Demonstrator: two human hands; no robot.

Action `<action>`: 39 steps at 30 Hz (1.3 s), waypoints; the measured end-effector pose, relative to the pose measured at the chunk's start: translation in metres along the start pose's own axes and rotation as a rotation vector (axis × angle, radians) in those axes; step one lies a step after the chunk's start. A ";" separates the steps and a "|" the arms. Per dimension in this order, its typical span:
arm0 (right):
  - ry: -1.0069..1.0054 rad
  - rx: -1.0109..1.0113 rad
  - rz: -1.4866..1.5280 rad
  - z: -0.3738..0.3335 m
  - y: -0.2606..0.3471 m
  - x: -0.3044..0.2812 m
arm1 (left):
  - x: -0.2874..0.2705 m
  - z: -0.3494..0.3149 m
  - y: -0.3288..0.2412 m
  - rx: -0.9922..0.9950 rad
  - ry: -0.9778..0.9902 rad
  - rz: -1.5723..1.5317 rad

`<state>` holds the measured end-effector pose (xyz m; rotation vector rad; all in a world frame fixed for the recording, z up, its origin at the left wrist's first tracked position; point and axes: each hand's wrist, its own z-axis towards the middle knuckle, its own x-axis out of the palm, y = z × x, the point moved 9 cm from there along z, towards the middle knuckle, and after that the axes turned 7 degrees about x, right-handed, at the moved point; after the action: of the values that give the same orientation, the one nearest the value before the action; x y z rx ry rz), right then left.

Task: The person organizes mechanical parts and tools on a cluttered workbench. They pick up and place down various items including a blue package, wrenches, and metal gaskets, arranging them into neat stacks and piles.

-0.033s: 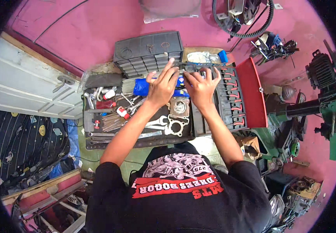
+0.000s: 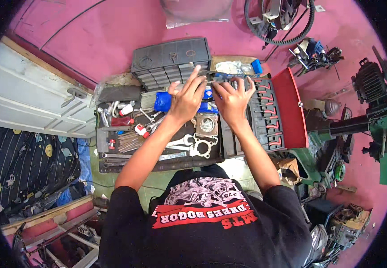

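Note:
My left hand (image 2: 187, 99) and my right hand (image 2: 232, 99) are raised side by side above the workbench. The fingertips of both are curled toward each other in a pinch, with the left index finger pointing up. A small dark thing (image 2: 209, 86) shows between them, too small to name. Behind the hands lies a blue packet (image 2: 162, 101). Just below them, an engine cylinder block (image 2: 206, 123) sits on a dark mat, with a flat metal gasket (image 2: 203, 146) nearer me. Open-end spanners (image 2: 182, 142) lie beside the gasket.
A grey drawer cabinet (image 2: 171, 60) stands at the back against the pink wall. To the right is an open red toolbox (image 2: 291, 107) with a row of red-handled tools (image 2: 271, 118). Sockets and small bottles (image 2: 126, 108) crowd the left. A green drill press (image 2: 376, 129) rises at far right.
Both hands keep nearly the same place. Only the small dark thing between the fingertips looks slightly shifted.

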<state>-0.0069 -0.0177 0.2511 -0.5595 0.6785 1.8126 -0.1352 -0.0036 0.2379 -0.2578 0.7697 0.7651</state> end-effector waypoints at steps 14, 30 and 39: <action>-0.241 -0.060 -0.017 0.080 0.010 -0.058 | -0.061 0.085 0.014 0.115 -0.218 0.133; -0.447 -0.137 -0.056 0.143 0.011 -0.096 | -0.109 0.150 0.022 0.226 -0.392 0.345; -0.507 -0.125 -0.060 0.171 0.011 -0.103 | -0.119 0.177 0.025 0.309 -0.431 0.498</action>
<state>0.0070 0.0264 0.4457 -0.1801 0.2022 1.8470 -0.1144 0.0350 0.4483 0.3849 0.5303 1.1077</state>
